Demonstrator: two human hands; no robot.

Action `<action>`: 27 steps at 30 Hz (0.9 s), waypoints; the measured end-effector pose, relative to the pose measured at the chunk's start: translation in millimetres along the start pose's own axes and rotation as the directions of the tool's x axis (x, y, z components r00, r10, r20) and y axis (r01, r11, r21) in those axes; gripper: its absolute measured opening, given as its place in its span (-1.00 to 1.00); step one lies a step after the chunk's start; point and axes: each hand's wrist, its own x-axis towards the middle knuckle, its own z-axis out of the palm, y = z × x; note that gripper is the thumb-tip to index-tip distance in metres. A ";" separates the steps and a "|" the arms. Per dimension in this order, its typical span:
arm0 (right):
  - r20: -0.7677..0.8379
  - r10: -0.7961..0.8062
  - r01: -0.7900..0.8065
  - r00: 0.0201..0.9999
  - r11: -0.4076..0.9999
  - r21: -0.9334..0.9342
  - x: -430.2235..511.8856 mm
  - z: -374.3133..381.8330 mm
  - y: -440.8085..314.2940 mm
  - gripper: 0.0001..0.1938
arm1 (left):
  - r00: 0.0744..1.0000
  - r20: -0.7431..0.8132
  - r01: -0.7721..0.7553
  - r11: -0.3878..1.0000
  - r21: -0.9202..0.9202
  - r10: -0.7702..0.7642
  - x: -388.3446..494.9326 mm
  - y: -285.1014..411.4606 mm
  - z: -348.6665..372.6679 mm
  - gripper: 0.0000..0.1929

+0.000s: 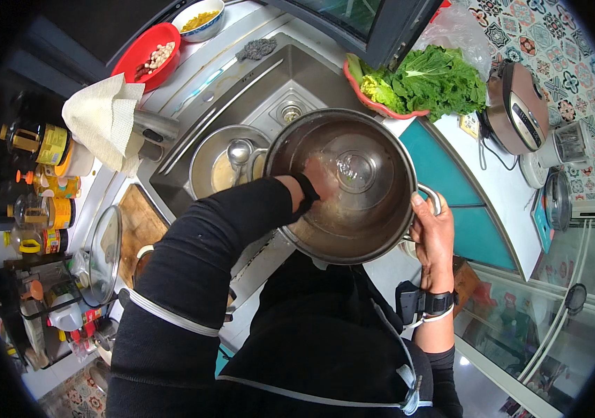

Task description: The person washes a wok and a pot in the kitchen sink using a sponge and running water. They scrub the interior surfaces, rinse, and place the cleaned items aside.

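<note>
A large dark metal pot (pixel 381 209) is held over the near right part of the stainless steel sink (pixel 255 99), with some water in its bottom. My right hand (pixel 433 222) grips the pot's loop handle (pixel 429 194) on the right side. My left hand (pixel 322 177) reaches down inside the pot, blurred; its fingers and anything in them cannot be made out. Left of the pot, a smaller metal basin (pixel 200 151) stands in the sink, holding a metal ladle (pixel 240 151) and some cloudy liquid. The pot's other handle (pixel 256 157) juts out above that basin.
Leafy greens (pixel 433 81) lie in a red basket (pixel 381 109) behind the sink. At the back left are a red bowl (pixel 153 39) and a patterned bowl (pixel 216 28). A wooden board (pixel 138 214), a glass lid (pixel 105 256) and bottles (pixel 49 143) stand left; a rice cooker (pixel 511 109) stands right.
</note>
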 end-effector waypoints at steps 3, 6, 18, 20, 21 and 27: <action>-0.010 0.011 -0.011 1.000 0.999 0.036 1.9 -2.0 1.6 -0.73 | 0.997 -0.001 -0.083 0.995 -0.062 0.083 -0.1 -9.9 7.5 -0.87; -0.034 0.017 -0.015 0.999 0.997 0.073 5.1 -3.0 2.7 -0.76 | 0.935 0.299 -0.101 0.950 -0.295 0.192 12.3 10.0 23.9 -0.77; 0.039 -0.017 0.012 0.999 0.991 0.134 25.5 -21.9 8.8 -0.82 | 0.945 -0.280 -0.114 0.631 -0.767 -0.170 -35.6 135.9 -28.8 -0.64; 0.081 -0.025 0.015 0.996 0.993 0.116 29.7 -26.9 10.3 -0.85 | 0.978 -0.160 0.016 0.807 -0.590 -0.137 -71.3 122.4 -25.3 -0.59; 0.091 -0.019 0.010 0.996 0.995 0.102 30.6 -29.5 11.3 -0.87 | 0.979 0.114 0.204 0.889 -0.410 -0.172 -84.9 110.7 -23.5 -0.59; 0.118 -0.027 0.016 0.993 0.995 0.100 30.7 -24.1 14.9 -0.85 | 0.950 0.076 0.298 0.951 0.079 -0.304 -93.7 66.3 0.7 -0.71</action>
